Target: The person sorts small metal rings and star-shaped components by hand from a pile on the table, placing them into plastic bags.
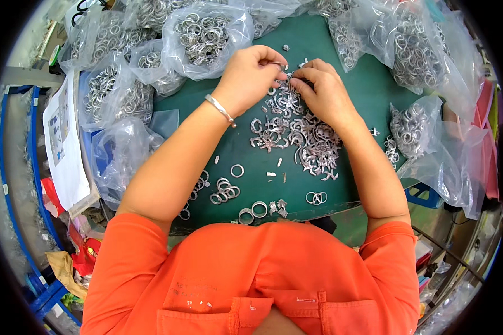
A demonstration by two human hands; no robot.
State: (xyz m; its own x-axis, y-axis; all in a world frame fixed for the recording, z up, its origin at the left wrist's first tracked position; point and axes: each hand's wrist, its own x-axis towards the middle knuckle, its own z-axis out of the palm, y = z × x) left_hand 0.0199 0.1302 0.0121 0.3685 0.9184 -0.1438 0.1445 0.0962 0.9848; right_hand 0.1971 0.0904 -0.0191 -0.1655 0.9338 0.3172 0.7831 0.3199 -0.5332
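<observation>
Fingers [278,66] of the left hand [248,78] pinch a small metal piece at the top of the pile of silver castings [302,131]; right hand [321,92] fingertips close on it from three o'clock. Clear bags of rings [204,36] crowd twelve, nine and three o'clock. Loose rings [224,191] lie at six on the green table [369,84], near its front edge.
</observation>
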